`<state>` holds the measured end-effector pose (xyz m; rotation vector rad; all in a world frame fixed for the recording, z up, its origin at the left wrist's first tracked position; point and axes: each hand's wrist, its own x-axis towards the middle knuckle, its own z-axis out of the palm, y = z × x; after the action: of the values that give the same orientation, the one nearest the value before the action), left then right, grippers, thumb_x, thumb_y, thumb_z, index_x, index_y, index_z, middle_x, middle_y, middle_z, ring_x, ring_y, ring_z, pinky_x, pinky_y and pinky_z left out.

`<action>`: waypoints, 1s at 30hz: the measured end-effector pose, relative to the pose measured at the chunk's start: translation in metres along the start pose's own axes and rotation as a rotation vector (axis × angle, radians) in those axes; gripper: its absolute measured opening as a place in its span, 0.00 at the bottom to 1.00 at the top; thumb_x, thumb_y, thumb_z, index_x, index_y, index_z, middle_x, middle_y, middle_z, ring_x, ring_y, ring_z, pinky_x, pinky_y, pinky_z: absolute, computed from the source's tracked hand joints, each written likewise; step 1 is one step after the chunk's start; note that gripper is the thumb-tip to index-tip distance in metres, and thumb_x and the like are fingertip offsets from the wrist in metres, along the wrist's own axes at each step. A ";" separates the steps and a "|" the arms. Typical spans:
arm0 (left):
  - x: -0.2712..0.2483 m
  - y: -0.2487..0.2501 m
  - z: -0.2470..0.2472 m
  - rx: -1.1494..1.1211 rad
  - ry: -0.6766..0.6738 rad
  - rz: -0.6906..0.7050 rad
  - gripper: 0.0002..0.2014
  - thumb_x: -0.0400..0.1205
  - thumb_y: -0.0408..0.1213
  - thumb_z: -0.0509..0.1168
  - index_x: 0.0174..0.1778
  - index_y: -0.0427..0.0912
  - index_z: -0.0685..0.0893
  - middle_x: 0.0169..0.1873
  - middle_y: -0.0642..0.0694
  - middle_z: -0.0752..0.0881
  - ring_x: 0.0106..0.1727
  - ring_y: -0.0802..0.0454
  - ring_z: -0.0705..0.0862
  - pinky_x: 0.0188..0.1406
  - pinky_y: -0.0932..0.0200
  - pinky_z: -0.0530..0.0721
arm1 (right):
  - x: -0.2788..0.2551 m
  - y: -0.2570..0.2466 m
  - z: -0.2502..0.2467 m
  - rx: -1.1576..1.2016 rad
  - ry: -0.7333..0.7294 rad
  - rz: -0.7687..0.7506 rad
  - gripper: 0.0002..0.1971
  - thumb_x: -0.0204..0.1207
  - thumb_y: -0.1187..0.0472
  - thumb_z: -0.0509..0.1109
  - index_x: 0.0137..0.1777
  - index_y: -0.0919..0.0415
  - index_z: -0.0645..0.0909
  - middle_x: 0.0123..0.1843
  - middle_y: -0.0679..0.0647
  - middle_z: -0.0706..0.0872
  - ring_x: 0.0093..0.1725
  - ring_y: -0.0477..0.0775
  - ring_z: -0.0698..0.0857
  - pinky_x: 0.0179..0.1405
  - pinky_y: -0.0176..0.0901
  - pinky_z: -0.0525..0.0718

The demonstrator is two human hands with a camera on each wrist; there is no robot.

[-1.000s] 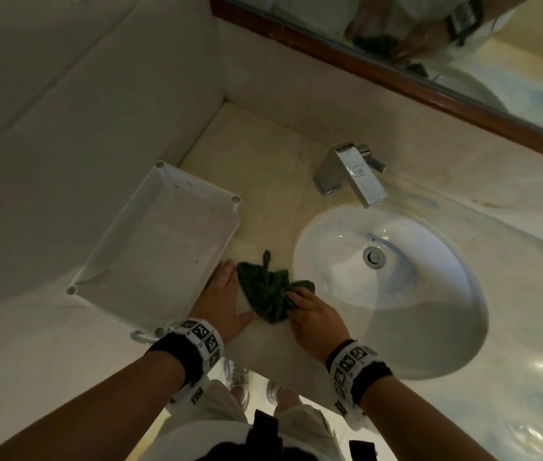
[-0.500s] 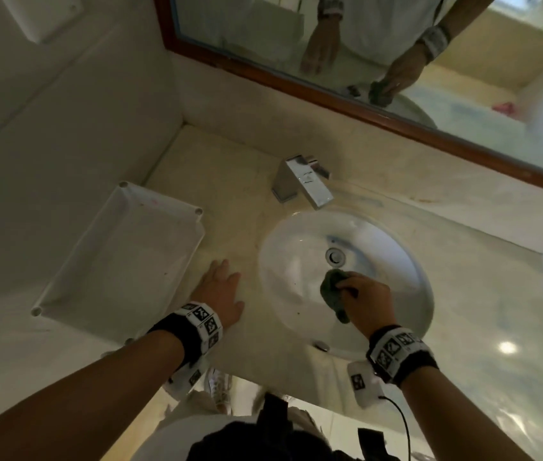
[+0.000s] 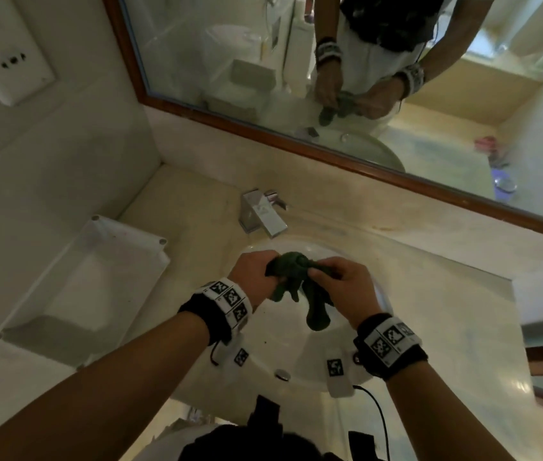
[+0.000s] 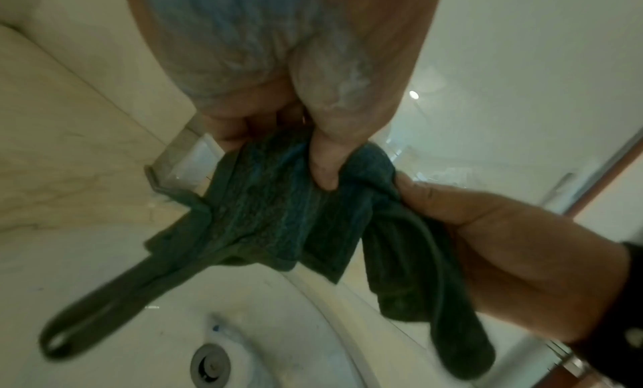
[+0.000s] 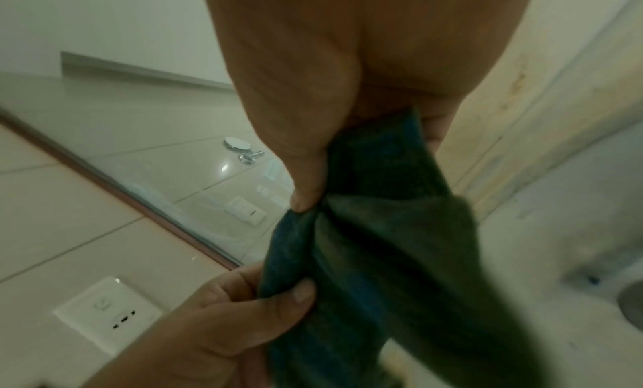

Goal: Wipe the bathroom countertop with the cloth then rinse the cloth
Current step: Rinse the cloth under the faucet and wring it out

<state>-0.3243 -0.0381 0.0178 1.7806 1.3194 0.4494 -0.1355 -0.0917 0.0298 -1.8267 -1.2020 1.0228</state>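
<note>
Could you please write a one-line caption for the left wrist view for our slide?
Both hands, left hand and right hand, grip the dark green cloth above the white sink.

You hold a dark green cloth with faint blue-green ribbing over a white basin. Your bench is cream marble with pale veining, the tray white, the tap silver, the mirror frame reddish-brown wood.

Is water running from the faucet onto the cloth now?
No, the faucet shows no stream, and the cloth hangs over the sink between both hands.
</note>
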 end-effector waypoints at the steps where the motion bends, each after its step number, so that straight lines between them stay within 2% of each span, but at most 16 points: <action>1: 0.000 0.001 -0.003 0.004 0.015 -0.018 0.02 0.74 0.35 0.72 0.41 0.44 0.86 0.34 0.47 0.87 0.37 0.52 0.85 0.42 0.53 0.87 | 0.005 0.004 -0.003 -0.040 -0.007 -0.009 0.05 0.72 0.55 0.78 0.43 0.54 0.87 0.36 0.51 0.90 0.38 0.52 0.89 0.41 0.45 0.90; 4: 0.001 0.004 -0.016 -0.009 -0.001 -0.109 0.10 0.73 0.33 0.75 0.48 0.46 0.87 0.43 0.46 0.88 0.45 0.49 0.87 0.48 0.51 0.88 | 0.019 0.015 -0.012 -0.075 -0.084 -0.055 0.12 0.67 0.53 0.82 0.35 0.58 0.82 0.41 0.49 0.88 0.42 0.52 0.87 0.43 0.49 0.87; 6: 0.000 0.008 -0.023 -0.005 -0.061 -0.127 0.16 0.73 0.31 0.74 0.55 0.49 0.85 0.48 0.47 0.88 0.49 0.49 0.86 0.51 0.51 0.88 | 0.027 0.018 -0.015 -0.058 -0.237 -0.062 0.14 0.65 0.58 0.83 0.31 0.60 0.78 0.52 0.46 0.88 0.52 0.49 0.87 0.50 0.51 0.85; 8: -0.002 0.011 -0.028 -0.010 -0.118 -0.100 0.20 0.74 0.28 0.73 0.59 0.50 0.82 0.50 0.47 0.88 0.48 0.52 0.87 0.48 0.55 0.88 | 0.032 0.016 -0.014 -0.087 -0.383 -0.060 0.17 0.65 0.66 0.81 0.31 0.57 0.73 0.53 0.47 0.89 0.55 0.49 0.87 0.57 0.54 0.83; 10: -0.004 0.015 -0.029 -0.080 -0.158 -0.089 0.26 0.73 0.22 0.71 0.62 0.52 0.81 0.51 0.49 0.89 0.49 0.56 0.88 0.45 0.62 0.88 | 0.035 0.013 -0.012 -0.132 -0.463 -0.055 0.16 0.64 0.70 0.79 0.38 0.56 0.74 0.49 0.50 0.90 0.50 0.55 0.88 0.53 0.58 0.86; 11: -0.005 0.016 -0.028 -0.122 -0.171 -0.082 0.29 0.72 0.18 0.69 0.63 0.53 0.80 0.53 0.49 0.89 0.50 0.56 0.89 0.46 0.61 0.89 | 0.035 0.010 -0.010 -0.102 -0.516 -0.042 0.18 0.64 0.71 0.79 0.47 0.54 0.76 0.51 0.52 0.89 0.50 0.56 0.88 0.50 0.56 0.88; 13: -0.004 0.019 -0.023 -0.205 -0.195 -0.070 0.35 0.68 0.14 0.64 0.65 0.55 0.79 0.56 0.48 0.89 0.55 0.53 0.89 0.48 0.54 0.90 | 0.033 0.002 -0.004 -0.006 -0.629 -0.057 0.32 0.65 0.74 0.78 0.65 0.48 0.75 0.61 0.50 0.85 0.52 0.52 0.88 0.45 0.44 0.89; 14: -0.003 0.021 -0.020 -0.227 -0.213 -0.053 0.37 0.66 0.14 0.63 0.65 0.55 0.79 0.57 0.48 0.89 0.56 0.53 0.89 0.50 0.52 0.90 | 0.032 -0.003 -0.001 0.010 -0.654 -0.087 0.36 0.65 0.74 0.78 0.70 0.45 0.74 0.62 0.49 0.83 0.53 0.49 0.87 0.45 0.38 0.88; 16: 0.001 0.027 -0.017 -0.189 -0.242 0.008 0.38 0.65 0.14 0.63 0.67 0.53 0.79 0.57 0.51 0.88 0.57 0.58 0.87 0.51 0.59 0.88 | 0.031 -0.012 0.003 -0.002 -0.640 -0.139 0.30 0.69 0.70 0.77 0.68 0.45 0.76 0.60 0.48 0.85 0.54 0.44 0.86 0.47 0.31 0.84; 17: 0.005 0.029 -0.017 -0.135 -0.248 0.034 0.38 0.65 0.15 0.64 0.68 0.53 0.79 0.56 0.52 0.88 0.56 0.60 0.87 0.50 0.64 0.87 | 0.032 -0.016 0.004 -0.053 -0.601 -0.149 0.24 0.70 0.67 0.77 0.63 0.46 0.79 0.57 0.49 0.87 0.52 0.44 0.86 0.50 0.32 0.84; 19: 0.012 0.034 -0.022 0.005 -0.241 0.044 0.36 0.66 0.19 0.67 0.68 0.55 0.79 0.53 0.53 0.86 0.50 0.61 0.86 0.45 0.68 0.84 | 0.039 -0.019 0.002 -0.260 -0.472 -0.165 0.09 0.71 0.59 0.78 0.48 0.49 0.84 0.45 0.50 0.88 0.44 0.48 0.86 0.49 0.44 0.85; 20: 0.016 0.034 -0.026 0.080 -0.241 0.027 0.35 0.68 0.22 0.68 0.69 0.55 0.78 0.52 0.53 0.85 0.48 0.60 0.85 0.44 0.68 0.83 | 0.043 -0.020 -0.001 -0.364 -0.425 -0.161 0.06 0.70 0.55 0.78 0.40 0.50 0.83 0.40 0.51 0.86 0.39 0.49 0.84 0.46 0.48 0.85; 22: 0.021 0.033 -0.034 0.228 -0.268 -0.017 0.33 0.71 0.28 0.72 0.70 0.57 0.76 0.50 0.54 0.83 0.48 0.57 0.83 0.47 0.65 0.82 | 0.048 -0.022 -0.007 -0.533 -0.364 -0.180 0.10 0.70 0.50 0.77 0.34 0.50 0.80 0.40 0.52 0.81 0.40 0.52 0.81 0.42 0.48 0.82; 24: 0.026 0.029 -0.040 0.344 -0.308 -0.049 0.26 0.72 0.37 0.76 0.65 0.55 0.80 0.47 0.55 0.83 0.49 0.54 0.83 0.52 0.59 0.82 | 0.050 -0.027 -0.013 -0.604 -0.307 -0.262 0.08 0.72 0.50 0.76 0.37 0.50 0.81 0.45 0.51 0.79 0.46 0.54 0.79 0.44 0.46 0.79; 27: 0.029 0.022 -0.049 0.489 -0.393 -0.097 0.09 0.76 0.49 0.74 0.48 0.52 0.85 0.40 0.52 0.85 0.47 0.51 0.85 0.48 0.58 0.82 | 0.053 -0.037 -0.024 -0.620 -0.242 -0.312 0.09 0.76 0.53 0.72 0.45 0.60 0.84 0.49 0.53 0.82 0.49 0.54 0.81 0.50 0.47 0.82; 30: 0.033 0.006 -0.051 0.454 -0.410 -0.149 0.14 0.82 0.53 0.66 0.42 0.47 0.85 0.39 0.46 0.85 0.41 0.48 0.84 0.46 0.55 0.82 | 0.056 -0.045 -0.028 -0.642 -0.227 -0.249 0.09 0.78 0.54 0.70 0.46 0.59 0.83 0.47 0.52 0.84 0.47 0.54 0.82 0.50 0.47 0.82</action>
<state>-0.3436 0.0129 0.0453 1.9794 1.3069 -0.3134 -0.1133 -0.0292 0.0682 -1.9800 -2.0163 0.7630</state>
